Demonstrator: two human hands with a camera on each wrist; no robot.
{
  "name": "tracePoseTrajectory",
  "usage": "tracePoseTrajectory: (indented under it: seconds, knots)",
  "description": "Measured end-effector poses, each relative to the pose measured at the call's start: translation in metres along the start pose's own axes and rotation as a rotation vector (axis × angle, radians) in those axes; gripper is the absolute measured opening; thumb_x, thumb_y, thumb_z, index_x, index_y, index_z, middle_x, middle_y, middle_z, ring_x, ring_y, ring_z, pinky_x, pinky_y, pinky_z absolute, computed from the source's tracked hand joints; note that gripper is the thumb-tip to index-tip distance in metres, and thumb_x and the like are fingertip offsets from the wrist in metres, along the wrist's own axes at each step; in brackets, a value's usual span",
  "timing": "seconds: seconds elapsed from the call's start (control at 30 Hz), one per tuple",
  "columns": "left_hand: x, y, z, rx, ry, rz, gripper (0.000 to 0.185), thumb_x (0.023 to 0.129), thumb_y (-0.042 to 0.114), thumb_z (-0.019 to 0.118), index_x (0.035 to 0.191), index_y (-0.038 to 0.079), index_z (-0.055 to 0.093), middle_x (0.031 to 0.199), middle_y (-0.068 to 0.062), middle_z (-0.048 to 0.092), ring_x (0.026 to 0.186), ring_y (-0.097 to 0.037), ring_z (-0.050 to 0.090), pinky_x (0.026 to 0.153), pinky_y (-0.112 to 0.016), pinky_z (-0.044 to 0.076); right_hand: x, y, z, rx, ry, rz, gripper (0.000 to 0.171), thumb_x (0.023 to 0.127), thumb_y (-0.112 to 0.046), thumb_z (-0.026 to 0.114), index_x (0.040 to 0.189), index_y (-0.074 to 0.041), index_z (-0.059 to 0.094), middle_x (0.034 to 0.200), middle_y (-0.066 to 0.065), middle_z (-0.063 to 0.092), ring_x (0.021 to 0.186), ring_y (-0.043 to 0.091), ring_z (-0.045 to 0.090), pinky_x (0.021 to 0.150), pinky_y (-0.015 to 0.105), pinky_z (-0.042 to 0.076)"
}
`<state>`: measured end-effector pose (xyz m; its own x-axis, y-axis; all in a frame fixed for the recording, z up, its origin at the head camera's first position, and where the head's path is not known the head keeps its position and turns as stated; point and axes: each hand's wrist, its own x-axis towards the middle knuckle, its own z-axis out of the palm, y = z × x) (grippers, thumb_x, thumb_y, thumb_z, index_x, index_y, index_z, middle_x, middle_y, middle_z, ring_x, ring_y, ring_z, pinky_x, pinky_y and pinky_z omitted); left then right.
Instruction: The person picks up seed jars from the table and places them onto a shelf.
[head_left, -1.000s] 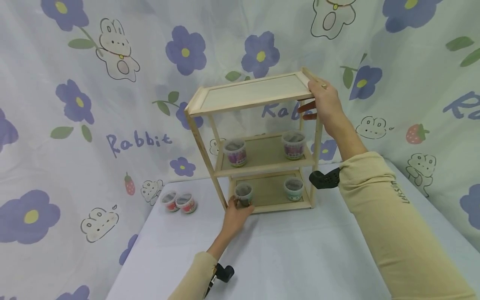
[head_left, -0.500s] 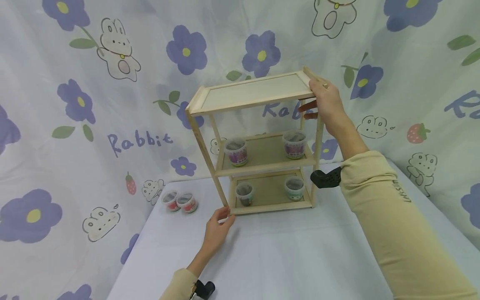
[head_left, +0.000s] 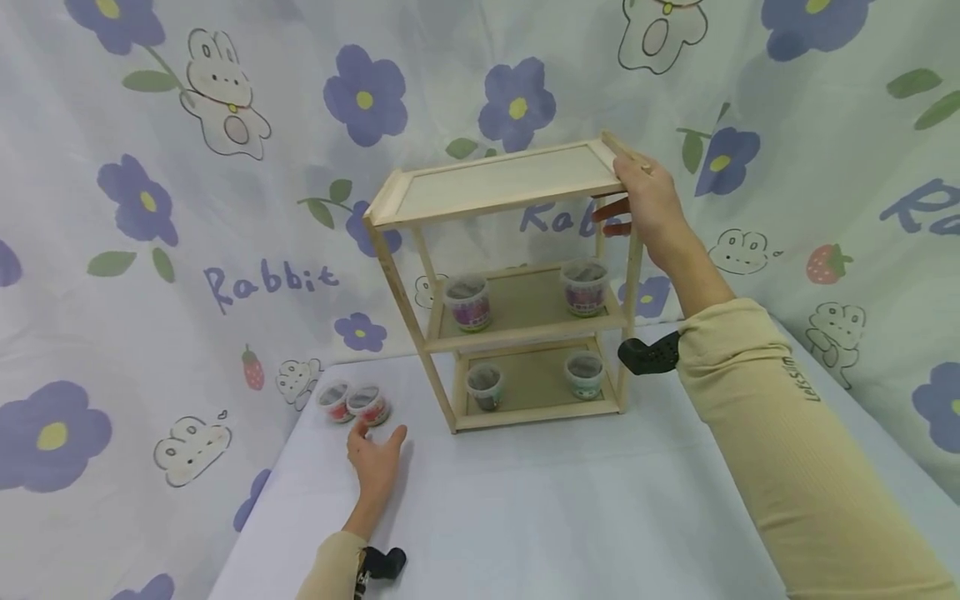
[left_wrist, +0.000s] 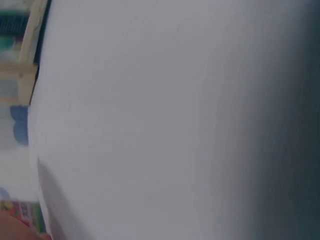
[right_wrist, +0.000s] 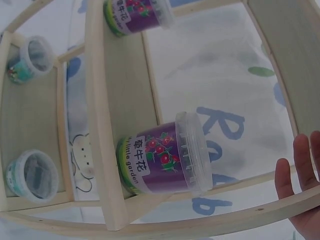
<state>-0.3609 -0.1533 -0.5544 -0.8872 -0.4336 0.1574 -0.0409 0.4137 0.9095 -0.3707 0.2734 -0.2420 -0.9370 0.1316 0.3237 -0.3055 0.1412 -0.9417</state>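
A three-tier wooden shelf [head_left: 510, 179] stands on the white table [head_left: 570, 517]. My right hand [head_left: 627, 193] grips the shelf's top board at its right front corner, thumb on top and fingers [right_wrist: 300, 172] underneath. The middle tier carries two purple cups [head_left: 468, 302] [head_left: 586, 287]. Two smaller cups [head_left: 483, 386] [head_left: 584, 374] sit on the bottom tier. My left hand [head_left: 375, 440] lies open on the table left of the shelf. Its fingertips are just short of two red cups [head_left: 335, 400] [head_left: 369, 406]. It holds nothing.
A flower-and-rabbit printed cloth [head_left: 150, 250] hangs close behind the table and shelf. The table's left edge [head_left: 255, 517] runs just left of my left arm. The left wrist view is blurred, mostly white table [left_wrist: 165, 120].
My left hand has left the front cup on the bottom tier and moved left across the table to the two red cups. The right hand has kept its hold.
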Motion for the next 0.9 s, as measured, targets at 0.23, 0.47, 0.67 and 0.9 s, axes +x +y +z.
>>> tracePoseTrajectory:
  seconds: [0.23, 0.47, 0.67, 0.9]
  knots:
    - [0.029, -0.008, 0.003, -0.254, 0.143, -0.076, 0.083, 0.086, 0.015, 0.075, 0.146, -0.005, 0.022, 0.141, -0.024, 0.030, 0.127, -0.035, 0.031, 0.102, -0.040, 0.031, 0.002, -0.004, 0.002, 0.017, -0.013, 0.007, 0.055, 0.105, -0.045, 0.036, 0.147, -0.010, 0.038, 0.106, 0.004, 0.061, 0.073, 0.011, 0.067, 0.066, 0.029, 0.056]
    - [0.050, -0.008, 0.008, -0.300, 0.149, -0.045, 0.085, 0.084, 0.011, 0.075, 0.147, -0.003, 0.020, 0.147, -0.023, 0.029, 0.136, -0.033, 0.032, 0.116, -0.042, 0.025, 0.000, -0.002, 0.002, 0.061, -0.001, 0.006, 0.052, 0.105, -0.041, 0.039, 0.147, -0.011, 0.041, 0.103, 0.005, 0.061, 0.070, 0.012, 0.068, 0.064, 0.029, 0.057]
    - [0.058, -0.008, 0.010, -0.219, 0.122, -0.063, 0.085, 0.085, 0.015, 0.075, 0.148, -0.005, 0.022, 0.148, -0.027, 0.033, 0.137, -0.037, 0.033, 0.117, -0.047, 0.023, -0.002, 0.000, 0.001, 0.062, 0.003, 0.001, 0.052, 0.104, -0.041, 0.039, 0.147, -0.011, 0.042, 0.101, 0.004, 0.061, 0.071, 0.014, 0.068, 0.064, 0.029, 0.057]
    - [0.059, -0.015, 0.003, -0.103, 0.114, -0.092, 0.079, 0.085, 0.017, 0.074, 0.146, -0.005, 0.029, 0.146, -0.030, 0.038, 0.136, -0.040, 0.037, 0.115, -0.049, 0.027, -0.002, -0.001, 0.003, 0.066, 0.006, -0.003, 0.053, 0.105, -0.040, 0.040, 0.149, -0.011, 0.040, 0.101, 0.006, 0.061, 0.070, 0.013, 0.068, 0.064, 0.029, 0.057]
